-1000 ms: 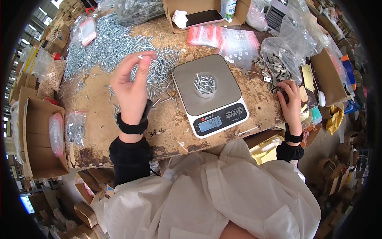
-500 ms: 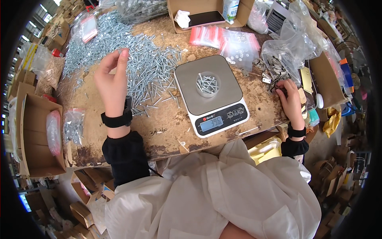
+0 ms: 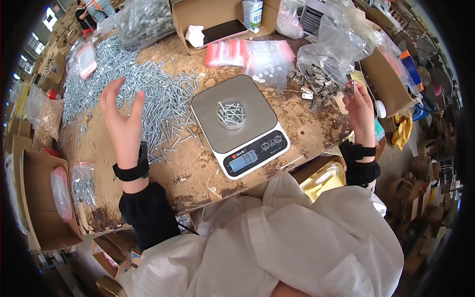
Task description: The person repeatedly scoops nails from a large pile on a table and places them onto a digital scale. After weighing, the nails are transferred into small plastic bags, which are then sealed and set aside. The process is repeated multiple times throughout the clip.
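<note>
My left hand [image 3: 121,121] hovers over the near edge of a wide heap of silver screws [image 3: 161,91], thumb and fingers spread, nothing held. My right hand [image 3: 361,111] is raised at the right of the table, fingertips pinched on a small metal plate [image 3: 352,86]. Beside it lies a pile of similar small metal plates [image 3: 316,85], partly under clear plastic. Between my hands stands a digital kitchen scale [image 3: 267,116] with a lit display. A small round clear cup [image 3: 231,124] holding several screws [image 3: 231,113] sits on its platform.
Small clear zip bags [image 3: 267,59] with red edges lie behind the scale. An open cardboard box [image 3: 185,12] at the back holds a phone [image 3: 217,32]. At the left are a bag of screws [image 3: 84,183] and a cardboard box [image 3: 37,183]; another box [image 3: 388,81] stands right.
My left hand has opened from a pinch and come slightly nearer. My right hand has lifted off the plate pile with a small metal plate in its fingertips. The view has shifted.
</note>
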